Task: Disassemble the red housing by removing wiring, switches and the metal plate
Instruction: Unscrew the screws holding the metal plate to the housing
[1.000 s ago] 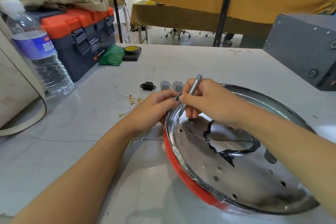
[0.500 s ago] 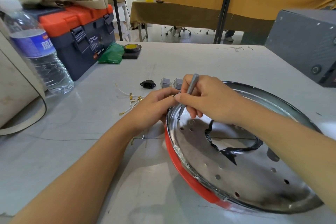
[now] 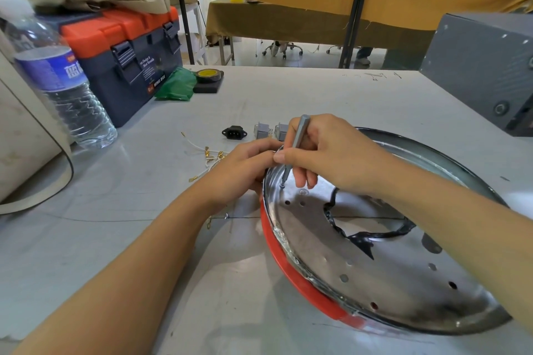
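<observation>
The round red housing (image 3: 291, 277) lies tilted on the table with a shiny perforated metal plate (image 3: 383, 277) inside it. My right hand (image 3: 326, 153) pinches a slim grey screwdriver (image 3: 297, 141), its tip on a screw near the plate's left rim. My left hand (image 3: 239, 167) grips the housing's rim beside that screw. Removed parts lie behind my hands: a black power socket (image 3: 234, 132), two grey switches (image 3: 262, 130), and white wires with brass terminals (image 3: 206, 157).
A water bottle (image 3: 62, 86) and an orange-lidded toolbox (image 3: 127, 57) stand at the left. A green bag (image 3: 176, 85) and a roll of yellow tape (image 3: 209, 75) lie near the toolbox. A grey box (image 3: 487, 66) sits at the right.
The screwdriver has stayed on the same screw, with my right hand shifting slightly around it. My left hand has kept its hold on the rim.
</observation>
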